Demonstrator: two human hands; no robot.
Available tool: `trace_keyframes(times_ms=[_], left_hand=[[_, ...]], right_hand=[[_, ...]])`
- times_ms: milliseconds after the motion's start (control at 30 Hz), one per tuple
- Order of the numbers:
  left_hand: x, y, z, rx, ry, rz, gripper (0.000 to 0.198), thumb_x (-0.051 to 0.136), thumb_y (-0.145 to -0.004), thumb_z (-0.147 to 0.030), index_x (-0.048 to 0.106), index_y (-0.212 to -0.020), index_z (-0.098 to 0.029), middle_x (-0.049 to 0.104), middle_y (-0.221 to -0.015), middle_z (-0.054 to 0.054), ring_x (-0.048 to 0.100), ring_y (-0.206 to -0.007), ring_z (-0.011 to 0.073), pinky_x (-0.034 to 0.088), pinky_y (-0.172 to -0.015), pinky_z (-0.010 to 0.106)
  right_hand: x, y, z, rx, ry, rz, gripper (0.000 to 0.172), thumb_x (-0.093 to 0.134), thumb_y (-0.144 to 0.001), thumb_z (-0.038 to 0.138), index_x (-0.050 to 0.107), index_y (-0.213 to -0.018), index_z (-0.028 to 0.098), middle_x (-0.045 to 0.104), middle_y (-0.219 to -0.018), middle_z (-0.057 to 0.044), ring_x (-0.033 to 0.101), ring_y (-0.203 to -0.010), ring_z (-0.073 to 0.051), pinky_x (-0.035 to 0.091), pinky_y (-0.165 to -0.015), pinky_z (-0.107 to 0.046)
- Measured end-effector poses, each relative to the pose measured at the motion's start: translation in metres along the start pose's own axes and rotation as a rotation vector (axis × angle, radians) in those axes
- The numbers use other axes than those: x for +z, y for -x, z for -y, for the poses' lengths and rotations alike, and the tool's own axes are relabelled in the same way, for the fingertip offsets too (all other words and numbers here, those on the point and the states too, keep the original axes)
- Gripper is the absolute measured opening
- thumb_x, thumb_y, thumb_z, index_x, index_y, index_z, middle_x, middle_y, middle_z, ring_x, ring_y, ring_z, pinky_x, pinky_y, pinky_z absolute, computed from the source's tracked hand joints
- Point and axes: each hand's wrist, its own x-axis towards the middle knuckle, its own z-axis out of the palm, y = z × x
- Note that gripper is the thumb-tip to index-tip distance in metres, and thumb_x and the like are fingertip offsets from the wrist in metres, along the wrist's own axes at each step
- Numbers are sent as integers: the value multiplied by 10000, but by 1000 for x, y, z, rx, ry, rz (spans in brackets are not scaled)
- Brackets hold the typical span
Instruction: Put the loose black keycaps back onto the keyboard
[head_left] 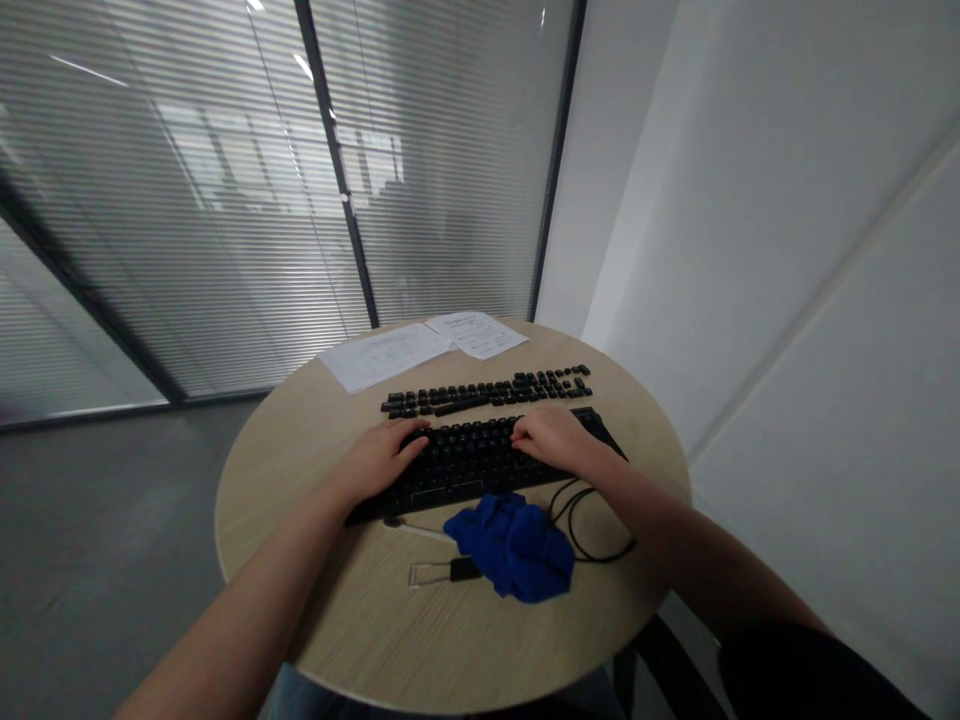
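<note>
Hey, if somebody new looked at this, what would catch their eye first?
Probably the bright blue cloth, crumpled on the round table, on the wearer's side of the black keyboard. Then the left hand and right hand, both at that keyboard. Beyond it, loose black keycaps lie in rows.

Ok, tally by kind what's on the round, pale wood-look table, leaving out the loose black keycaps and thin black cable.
Wide black plastic keyboard: 1
Crumpled blue fabric cloth: 1
Black-handled wire tool: 1
Slim pale stick with a dark end: 1
White printed paper sheets, those visible: 2
Total: 6
</note>
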Motion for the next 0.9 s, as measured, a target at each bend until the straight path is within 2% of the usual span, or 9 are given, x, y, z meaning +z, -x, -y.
trace_keyframes(times_ms=[267, 500, 700, 800, 900], left_hand=[[1, -1, 1, 4, -16, -3, 539, 360, -987, -508, 645, -1307, -181, 692, -1323, 133, 644, -1216, 299, 479, -1076, 457], [1, 0, 1, 6, -11, -8, 534, 364, -985, -512, 653, -1291, -183, 697, -1311, 135, 651, -1205, 301, 487, -1067, 458], [0, 0, -1, 0, 1, -6, 538, 363, -981, -517, 660, -1284, -187, 699, -1310, 131, 651, -1212, 303, 486, -1071, 454], [-1, 0, -1, -3, 13, -13, 530, 369, -974, -518, 666, -1276, -200, 706, -1299, 121, 658, -1195, 298, 493, -1061, 446], [-1, 0, 0, -1, 35, -17, 509, 385, -968, -502, 667, -1269, -205, 713, -1281, 117, 667, -1170, 288, 496, -1056, 436]], right_hand=[[-2, 0, 4, -6, 22, -38, 130, 697, -865, 261, 824, -859, 232, 798, -903, -85, 721, -923, -262, 502, -755, -302], [-10, 2, -3, -82, -44, 22, 191, 654, -876, 264, 837, -930, 258, 810, -941, -61, 734, -899, -238, 493, -744, -286], [-5, 4, -5, -82, -52, 42, 194, 664, -861, 245, 844, -931, 257, 813, -925, -69, 744, -873, -245, 485, -695, -283], [0, 4, -10, -79, -119, 12, 187, 669, -879, 270, 842, -949, 269, 814, -938, -56, 745, -869, -231, 497, -716, -278], [6, 2, -29, -72, -309, -89, 205, 655, -904, 296, 830, -999, 249, 811, -942, -49, 736, -844, -205, 518, -756, -279]])
